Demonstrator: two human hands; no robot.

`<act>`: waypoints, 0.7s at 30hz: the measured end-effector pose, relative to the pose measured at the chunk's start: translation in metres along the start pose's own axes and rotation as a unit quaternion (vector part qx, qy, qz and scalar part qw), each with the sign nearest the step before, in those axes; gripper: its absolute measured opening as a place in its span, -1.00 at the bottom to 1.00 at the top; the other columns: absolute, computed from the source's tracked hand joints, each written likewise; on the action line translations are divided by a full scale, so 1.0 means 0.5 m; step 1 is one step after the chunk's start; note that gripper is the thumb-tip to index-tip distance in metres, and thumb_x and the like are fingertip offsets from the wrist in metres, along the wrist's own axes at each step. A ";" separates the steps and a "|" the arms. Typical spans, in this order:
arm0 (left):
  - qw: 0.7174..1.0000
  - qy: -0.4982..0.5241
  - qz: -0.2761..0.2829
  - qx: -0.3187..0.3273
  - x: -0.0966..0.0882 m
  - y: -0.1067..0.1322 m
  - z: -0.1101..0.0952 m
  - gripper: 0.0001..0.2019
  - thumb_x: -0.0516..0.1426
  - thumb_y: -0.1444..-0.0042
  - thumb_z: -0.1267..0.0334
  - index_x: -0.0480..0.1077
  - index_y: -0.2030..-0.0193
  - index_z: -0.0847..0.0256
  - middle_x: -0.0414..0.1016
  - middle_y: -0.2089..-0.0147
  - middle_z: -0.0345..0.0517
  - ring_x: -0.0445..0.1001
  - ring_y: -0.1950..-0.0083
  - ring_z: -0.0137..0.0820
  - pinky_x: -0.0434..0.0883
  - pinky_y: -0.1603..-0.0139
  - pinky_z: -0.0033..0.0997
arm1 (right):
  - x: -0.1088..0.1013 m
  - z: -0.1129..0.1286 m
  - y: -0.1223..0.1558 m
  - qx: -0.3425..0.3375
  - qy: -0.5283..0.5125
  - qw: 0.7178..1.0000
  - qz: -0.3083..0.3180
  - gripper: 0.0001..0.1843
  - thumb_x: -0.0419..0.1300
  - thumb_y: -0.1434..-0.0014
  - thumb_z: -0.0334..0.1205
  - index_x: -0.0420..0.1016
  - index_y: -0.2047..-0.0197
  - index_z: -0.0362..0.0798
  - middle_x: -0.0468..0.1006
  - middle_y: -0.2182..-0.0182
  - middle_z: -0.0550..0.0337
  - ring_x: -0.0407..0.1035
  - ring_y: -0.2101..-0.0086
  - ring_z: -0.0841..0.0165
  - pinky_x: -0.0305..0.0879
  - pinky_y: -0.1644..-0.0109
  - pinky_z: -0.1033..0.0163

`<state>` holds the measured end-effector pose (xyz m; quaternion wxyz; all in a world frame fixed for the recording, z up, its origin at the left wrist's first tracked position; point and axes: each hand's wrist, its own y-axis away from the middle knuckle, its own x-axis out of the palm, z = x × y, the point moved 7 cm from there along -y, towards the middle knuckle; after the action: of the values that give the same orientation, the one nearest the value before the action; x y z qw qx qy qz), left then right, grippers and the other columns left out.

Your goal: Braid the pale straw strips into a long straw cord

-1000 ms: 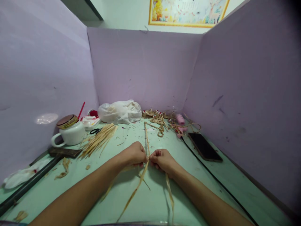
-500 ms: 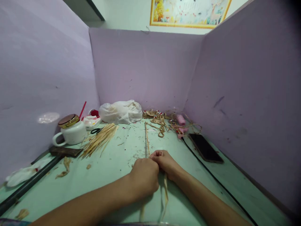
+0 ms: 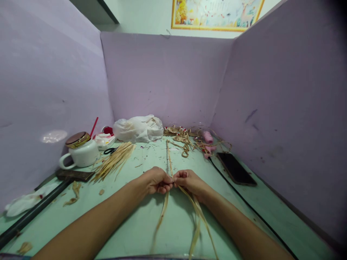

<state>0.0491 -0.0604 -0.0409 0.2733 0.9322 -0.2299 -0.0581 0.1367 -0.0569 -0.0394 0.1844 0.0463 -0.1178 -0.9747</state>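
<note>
A thin braided straw cord runs down the middle of the green table to my fingers. My left hand is closed in a pinch at the cord's near end. Right beside it, my right hand pinches the same spot, its fingertips almost touching the left ones. Loose straw strands hang toward me below my right hand, and one strand hangs below my left hand. Which strand each fingertip grips is partly hidden.
At left are a bundle of straw, scissors, a lidded white mug and a hammer-like tool. A white plastic bag and a tangle of braided cord lie behind. A phone and black cable are at right.
My left hand has turned and moved up and left from in front of the right one, to pinch beside it. The loose strands now spread apart below my hands.
</note>
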 end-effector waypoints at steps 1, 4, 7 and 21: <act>1.000 -0.003 -0.014 -0.014 -0.005 -0.001 0.004 -0.86 0.03 0.09 0.44 0.30 0.61 0.40 0.24 0.71 -0.20 0.19 0.74 -0.62 0.09 0.74 -0.66 | -0.004 0.002 -0.001 -0.005 0.026 1.000 -0.007 -0.91 0.16 0.21 -0.32 0.30 0.59 -0.14 0.29 0.75 0.35 0.02 0.74 0.60 -0.12 0.66 0.43; 0.998 -0.024 -0.050 -0.028 -0.015 0.001 0.006 -0.87 0.01 0.16 0.50 0.26 0.66 0.36 0.24 0.74 -0.20 0.17 0.76 -0.60 0.09 0.76 -0.62 | -0.015 0.014 -0.002 -0.061 0.120 0.990 -0.034 -0.94 0.13 0.21 -0.34 0.32 0.57 -0.15 0.31 0.72 0.32 0.06 0.68 0.58 -0.06 0.62 0.43; 0.991 -0.087 -0.102 0.007 -0.022 0.008 -0.005 -0.87 0.01 0.25 0.49 0.20 0.73 0.31 0.17 0.80 -0.23 0.09 0.79 -0.59 -0.01 0.80 -0.60 | -0.022 0.026 0.001 -0.123 0.233 0.962 -0.072 -0.90 0.11 0.18 -0.30 0.38 0.55 -0.17 0.35 0.67 0.26 0.12 0.62 0.54 0.02 0.56 0.43; 0.989 -0.082 -0.122 -0.012 -0.013 0.005 0.010 -0.86 -0.01 0.31 0.43 0.20 0.79 0.30 0.11 0.85 -0.22 0.05 0.81 -0.59 -0.06 0.77 -0.57 | 0.006 0.052 0.040 -0.156 0.368 0.916 -0.030 -0.84 0.07 0.16 -0.30 0.43 0.60 -0.19 0.35 0.69 0.26 0.12 0.61 0.53 -0.01 0.58 0.44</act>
<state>0.0412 -0.0618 -0.0437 0.2553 0.9422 -0.1350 -0.1698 0.1375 -0.0708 -0.0093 0.1898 0.3756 0.1137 -0.9000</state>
